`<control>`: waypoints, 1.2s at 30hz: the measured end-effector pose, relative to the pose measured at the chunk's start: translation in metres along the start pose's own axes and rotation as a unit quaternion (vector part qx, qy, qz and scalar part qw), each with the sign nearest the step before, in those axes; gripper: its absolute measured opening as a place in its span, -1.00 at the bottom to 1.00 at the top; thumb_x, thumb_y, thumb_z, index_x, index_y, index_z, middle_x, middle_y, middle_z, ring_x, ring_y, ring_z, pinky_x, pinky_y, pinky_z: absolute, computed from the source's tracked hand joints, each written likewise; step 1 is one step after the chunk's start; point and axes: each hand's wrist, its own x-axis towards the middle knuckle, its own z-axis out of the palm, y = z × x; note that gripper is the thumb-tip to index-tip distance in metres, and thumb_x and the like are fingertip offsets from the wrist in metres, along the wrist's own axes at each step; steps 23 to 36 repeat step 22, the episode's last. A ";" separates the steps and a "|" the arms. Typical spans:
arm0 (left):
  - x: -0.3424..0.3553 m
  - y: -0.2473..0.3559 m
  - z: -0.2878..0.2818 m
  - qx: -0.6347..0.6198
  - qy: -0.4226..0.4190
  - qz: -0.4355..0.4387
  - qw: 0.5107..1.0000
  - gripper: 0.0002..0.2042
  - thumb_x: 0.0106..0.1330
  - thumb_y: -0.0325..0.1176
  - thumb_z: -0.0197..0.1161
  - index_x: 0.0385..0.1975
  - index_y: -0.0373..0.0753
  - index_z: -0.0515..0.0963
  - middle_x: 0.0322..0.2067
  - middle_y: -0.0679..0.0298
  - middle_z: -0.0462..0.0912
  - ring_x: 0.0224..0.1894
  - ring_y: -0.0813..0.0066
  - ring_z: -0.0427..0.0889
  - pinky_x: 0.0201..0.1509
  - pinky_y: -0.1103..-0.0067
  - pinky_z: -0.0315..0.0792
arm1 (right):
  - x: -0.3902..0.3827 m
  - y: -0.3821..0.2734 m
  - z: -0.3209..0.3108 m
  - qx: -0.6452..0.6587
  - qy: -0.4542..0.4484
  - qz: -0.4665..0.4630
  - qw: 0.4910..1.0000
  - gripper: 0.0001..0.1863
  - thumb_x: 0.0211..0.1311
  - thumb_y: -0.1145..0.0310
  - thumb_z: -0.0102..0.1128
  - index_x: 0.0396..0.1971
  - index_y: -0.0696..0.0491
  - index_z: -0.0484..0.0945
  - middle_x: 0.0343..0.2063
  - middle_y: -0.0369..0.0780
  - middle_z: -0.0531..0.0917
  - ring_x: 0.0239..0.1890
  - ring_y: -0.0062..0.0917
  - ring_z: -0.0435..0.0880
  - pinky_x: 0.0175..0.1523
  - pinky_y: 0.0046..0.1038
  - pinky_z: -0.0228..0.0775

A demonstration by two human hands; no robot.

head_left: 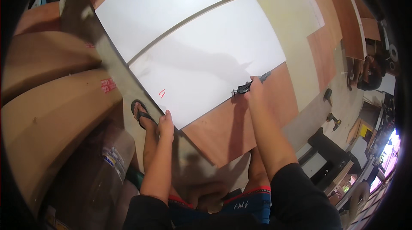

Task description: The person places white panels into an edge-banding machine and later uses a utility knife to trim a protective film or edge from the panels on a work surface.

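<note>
A white panel [206, 54] lies flat on a reddish-brown plywood sheet [240, 118], with a red mark near its left edge. My left hand [166, 127] is at that panel's near left edge, thumb pointing up along it and fingers curled; the fingertips are hidden. My right hand [255, 87] is closed round a black and grey hand tool [244, 87], with thin metal prongs at its left end. The tool is over the panel's near edge, where white meets brown; its exact kind I cannot make out.
A second white panel [171, 7] lies beyond a narrow gap. Large brown cardboard packages [64, 101] stand at the left. Two cordless drills [333, 121] [328, 95] are on the floor at the right. Farther right, a person [371, 73] crouches beside boards.
</note>
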 end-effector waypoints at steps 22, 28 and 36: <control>-0.011 -0.002 -0.015 -0.085 -0.054 -0.056 0.993 -0.42 0.48 0.14 0.04 0.12 -0.32 0.54 0.00 0.06 0.66 0.02 0.30 0.61 0.20 0.37 0.38 | -0.007 -0.020 0.001 0.067 -0.073 0.263 0.960 -0.44 0.29 0.33 0.15 0.25 0.14 0.28 0.19 0.08 0.46 0.11 -0.05 0.58 0.04 0.31 0.43; -0.011 -0.002 -0.015 -0.085 -0.054 -0.056 0.993 -0.42 0.48 0.14 0.04 0.12 -0.32 0.54 0.00 0.06 0.66 0.02 0.30 0.61 0.20 0.37 0.38 | -0.007 -0.020 0.001 0.067 -0.073 0.263 0.960 -0.44 0.29 0.33 0.15 0.25 0.14 0.28 0.19 0.08 0.46 0.11 -0.05 0.58 0.04 0.31 0.43; -0.011 -0.002 -0.015 -0.085 -0.054 -0.056 0.993 -0.42 0.48 0.14 0.04 0.12 -0.32 0.54 0.00 0.06 0.66 0.02 0.30 0.61 0.20 0.37 0.38 | -0.007 -0.020 0.001 0.067 -0.073 0.263 0.960 -0.44 0.29 0.33 0.15 0.25 0.14 0.28 0.19 0.08 0.46 0.11 -0.05 0.58 0.04 0.31 0.43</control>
